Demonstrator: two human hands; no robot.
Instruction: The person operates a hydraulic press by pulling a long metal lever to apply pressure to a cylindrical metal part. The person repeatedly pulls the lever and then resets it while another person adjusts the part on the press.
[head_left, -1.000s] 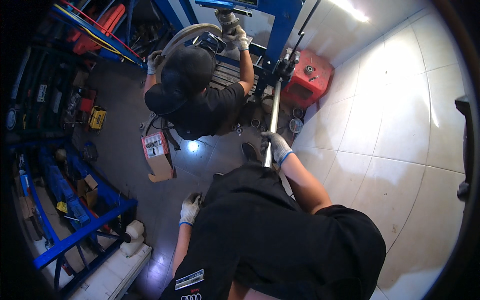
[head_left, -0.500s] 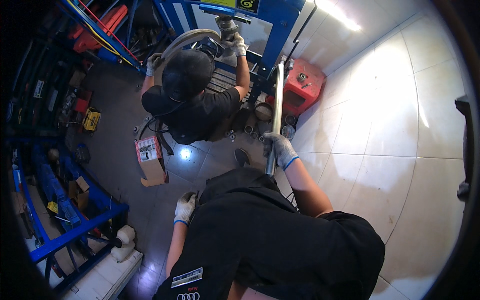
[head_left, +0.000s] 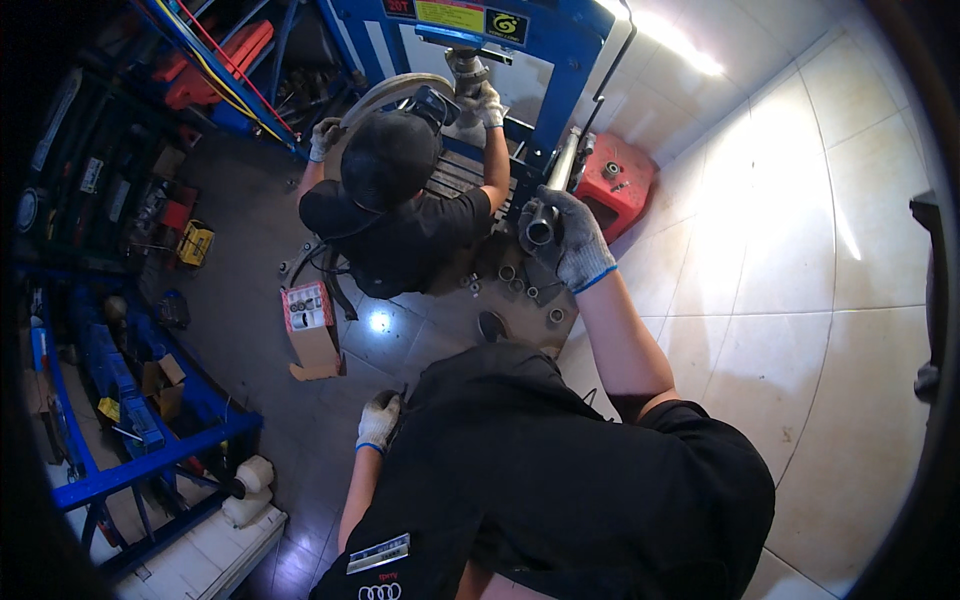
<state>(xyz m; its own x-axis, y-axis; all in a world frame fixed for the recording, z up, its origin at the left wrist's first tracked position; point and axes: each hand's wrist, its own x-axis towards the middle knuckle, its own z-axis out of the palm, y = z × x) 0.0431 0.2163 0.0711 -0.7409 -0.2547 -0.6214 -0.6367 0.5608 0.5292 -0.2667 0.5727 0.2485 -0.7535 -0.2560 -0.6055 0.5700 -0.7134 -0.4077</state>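
Note:
My right hand [head_left: 570, 240], in a knit glove, grips a long hollow steel tube [head_left: 562, 165], its open end facing me and its far end by the side of the blue press frame [head_left: 568, 70]. My left hand [head_left: 380, 422], also gloved, rests low beside my dark clothing with curled fingers; what is in them is hidden. In front of me a crouching person [head_left: 395, 230] in a dark cap has one gloved hand on a curved grey metal part [head_left: 385, 90] and the other on a cylindrical part [head_left: 467, 75] under the press head.
A red plastic stand [head_left: 625, 175] sits right of the press against the tiled wall [head_left: 800, 250]. Rings [head_left: 508, 273] and an open cardboard box [head_left: 312, 335] lie on the floor. Blue racks [head_left: 145, 430] with parts, a yellow case [head_left: 197, 243] and red items [head_left: 220, 65] line the left.
My right hand has risen along with the tube's near end, which now tilts up toward me. My left hand has barely moved. The person in front has shifted slightly to the right.

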